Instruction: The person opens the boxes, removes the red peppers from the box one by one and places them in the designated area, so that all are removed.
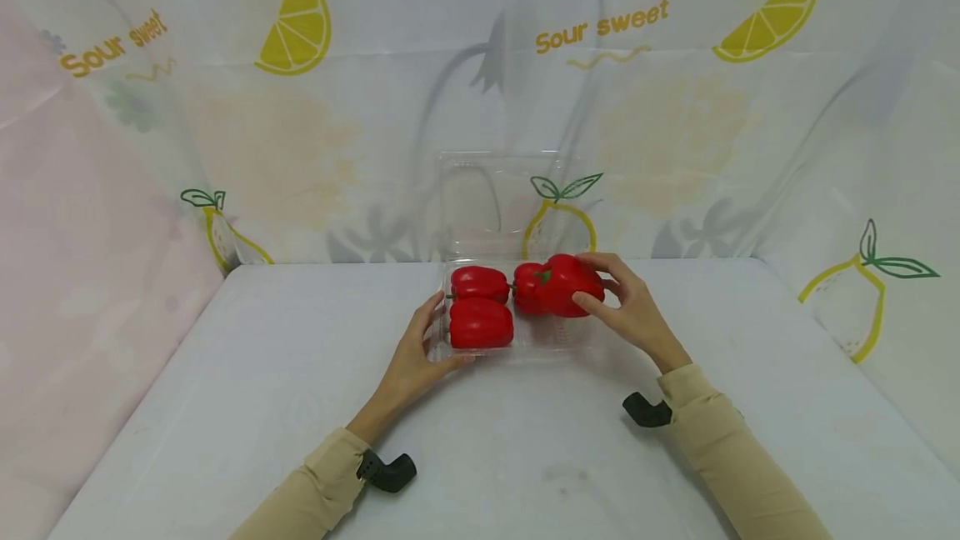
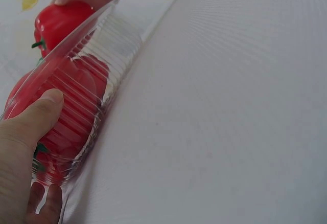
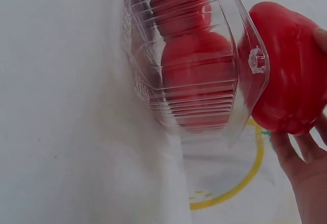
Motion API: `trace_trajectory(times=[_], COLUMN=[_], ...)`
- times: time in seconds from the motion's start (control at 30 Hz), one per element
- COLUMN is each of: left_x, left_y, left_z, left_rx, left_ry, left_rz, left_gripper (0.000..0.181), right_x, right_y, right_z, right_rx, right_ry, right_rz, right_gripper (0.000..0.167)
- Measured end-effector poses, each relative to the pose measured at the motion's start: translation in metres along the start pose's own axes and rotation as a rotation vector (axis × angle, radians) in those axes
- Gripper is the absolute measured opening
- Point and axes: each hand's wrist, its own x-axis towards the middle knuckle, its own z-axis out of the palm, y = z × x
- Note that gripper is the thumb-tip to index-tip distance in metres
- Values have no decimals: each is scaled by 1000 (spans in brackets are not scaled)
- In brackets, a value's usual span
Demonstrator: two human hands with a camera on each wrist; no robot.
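A clear plastic clamshell container (image 1: 551, 340) stands on the table with its lid raised at the back. Inside its left half lie two red bell peppers, one at the back (image 1: 478, 282) and one in front (image 1: 482, 325). A third red pepper (image 1: 527, 297) is at the back right, partly hidden. My right hand (image 1: 633, 311) grips another red bell pepper (image 1: 573, 286) above the right half, its green stem facing left. In the right wrist view this held pepper (image 3: 288, 65) is above the rim. My left hand (image 1: 416, 352) holds the container's left side, thumb (image 2: 43, 109) against the ribbed wall.
The transparent lid (image 1: 480, 198) rises against a lemon-printed cloth backdrop (image 1: 390, 107). A white tabletop (image 1: 300, 340) spreads out around the container. Black angled pieces sit at the left cuff (image 1: 390, 472) and the right cuff (image 1: 647, 412).
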Motion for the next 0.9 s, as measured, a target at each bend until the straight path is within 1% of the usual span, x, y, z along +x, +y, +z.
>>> trace_trajectory(times=[0.17, 0.3, 0.4, 0.47, 0.7, 0.8, 0.9], left_x=[-5, -8, -8, -8, -8, -8, -9], left_y=[22, 31, 32, 33, 32, 32, 32], left_z=[-4, -6, -7, -7, -6, -6, -6], left_rx=[5, 17, 15, 10, 15, 15, 15], left_ry=[-11, -15, -16, -16, -11, -10, -11], left_rz=[10, 17, 16, 12, 17, 9, 2], left_gripper=[94, 92, 92, 93, 92, 92, 93], right_x=[1, 1, 1, 2, 2, 2, 2], right_y=[-1, 0, 2, 5, 37, 42, 43], right_z=[-2, -4, -6, -7, -11, -13, -14], right_rx=[-28, -50, -59, -63, -33, -28, -33], right_ry=[23, 35, 40, 42, 69, 79, 96], right_rz=[36, 72, 99, 102, 137, 141, 150], right_gripper=[56, 58, 60, 59, 61, 61, 60])
